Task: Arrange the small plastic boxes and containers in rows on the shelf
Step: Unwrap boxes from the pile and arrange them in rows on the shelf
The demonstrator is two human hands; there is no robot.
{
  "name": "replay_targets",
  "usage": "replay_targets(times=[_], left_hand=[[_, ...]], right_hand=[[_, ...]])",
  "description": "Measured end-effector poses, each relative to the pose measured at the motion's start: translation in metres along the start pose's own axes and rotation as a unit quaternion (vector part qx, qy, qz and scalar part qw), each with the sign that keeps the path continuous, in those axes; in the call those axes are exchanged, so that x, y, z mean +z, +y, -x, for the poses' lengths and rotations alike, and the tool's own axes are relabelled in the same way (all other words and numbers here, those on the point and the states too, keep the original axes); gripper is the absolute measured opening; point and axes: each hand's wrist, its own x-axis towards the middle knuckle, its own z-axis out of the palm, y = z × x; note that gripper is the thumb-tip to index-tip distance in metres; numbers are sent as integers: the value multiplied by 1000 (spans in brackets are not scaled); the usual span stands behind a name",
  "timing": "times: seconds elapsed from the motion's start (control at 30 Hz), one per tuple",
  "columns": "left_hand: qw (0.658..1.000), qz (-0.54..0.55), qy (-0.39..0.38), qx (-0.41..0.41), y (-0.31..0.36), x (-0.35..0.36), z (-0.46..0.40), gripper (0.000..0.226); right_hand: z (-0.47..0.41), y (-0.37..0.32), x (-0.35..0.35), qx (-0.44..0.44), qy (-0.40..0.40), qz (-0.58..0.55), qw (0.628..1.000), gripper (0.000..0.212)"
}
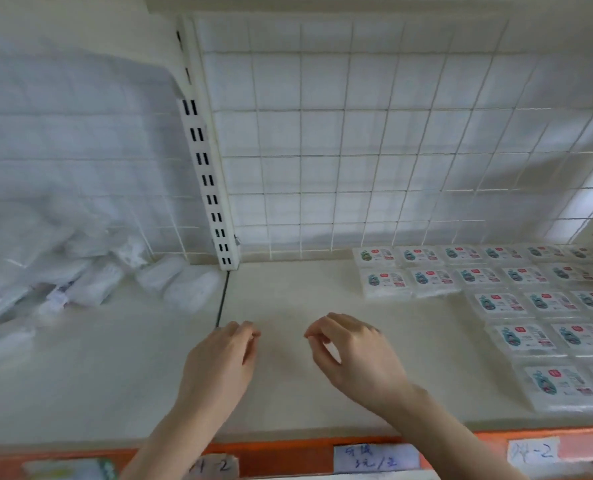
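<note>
Both hands are hanging low over the bare middle of the shelf, and neither one is holding anything. The left hand is sitting with its fingers curled loosely and its fingertips close together. The right hand is doing the same, with its thumb and first finger bent toward each other and a small gap between them. The two hands are sitting near each other but are not touching.

Behind the hands, a white wire grid is standing up at the back of the shelf. A white post with dark slots is standing behind the left hand.

To the right of the right hand, the small plastic boxes are lying flat in neat rows, side by side. Each one is showing a label with green and red on it. The rows are running from the back of the shelf toward the front edge, well apart from the hands.

Far to the left of the left hand, a blurry pile of clear plastic bags is lying in a heap.

Below the hands, an orange strip is running along the front edge. Small paper tags with handwriting are sticking on it.
</note>
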Motion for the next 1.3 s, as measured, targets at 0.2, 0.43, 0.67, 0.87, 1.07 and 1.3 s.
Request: replay_targets(times=[0.2,0.43,0.67,0.87,1.07,1.3], left_hand=[[985,-126,105,-54,-99,-44,38,17],[962,-153,151,-169,-184,-70,60,34],[954,-176,146,-192,-212,-79,61,35],[953,-198,166,-160,-223,-96,38,37],[943,-211,216,-143,-228,-122,-1,46],[953,-171,188,-167,-234,-145,-54,55]], right_hand=[[-55,-69,58,-102,-80,8,991,24],[-109,-135,120,-131,-151,50,979,31],[-148,-144,155,3,-151,158,976,46],[-161,-133,160,64,-178,186,964,59],[-163,-134,154,-7,-166,183,969,59],[-164,-129,153,-11,-186,105,977,64]])
